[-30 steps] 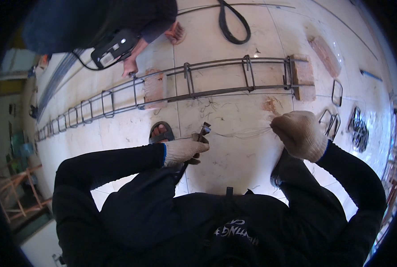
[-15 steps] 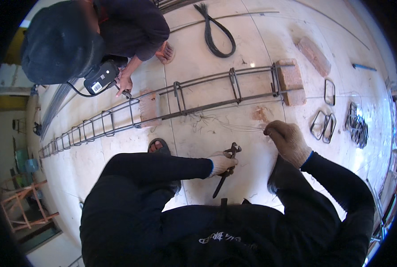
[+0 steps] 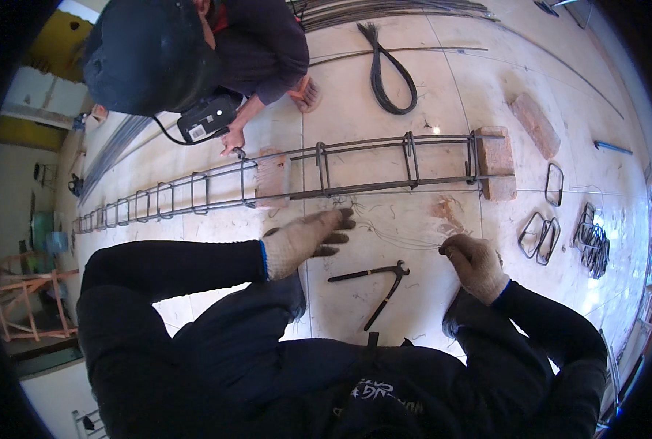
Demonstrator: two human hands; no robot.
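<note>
My gloved left hand (image 3: 304, 238) reaches over the floor with its fingers apart and nothing in them. Just past its fingertips are loose ends of thin tie wire (image 3: 397, 238). The other end of that wire is pinched in my gloved right hand (image 3: 476, 265), which is closed. Between my feet a pair of black end-cutting pincers (image 3: 393, 276) lies on the tiles with its handles spread, touched by neither hand. Beyond both hands a long rebar cage (image 3: 370, 192) with stirrups runs from far left to right, propped on bricks.
Under the cage's right end stands a brick (image 3: 495, 162); another brick (image 3: 536, 126) lies behind. A looped wire bundle (image 3: 393, 77) is at the back. Stirrups (image 3: 593, 241) pile at right. Across the cage crouches a person, whose hand (image 3: 234, 137) is at it.
My left hand has let go of the pincers, which now lie on the floor, and has moved left and forward with its fingers opened. My right hand still pinches the wire.
</note>
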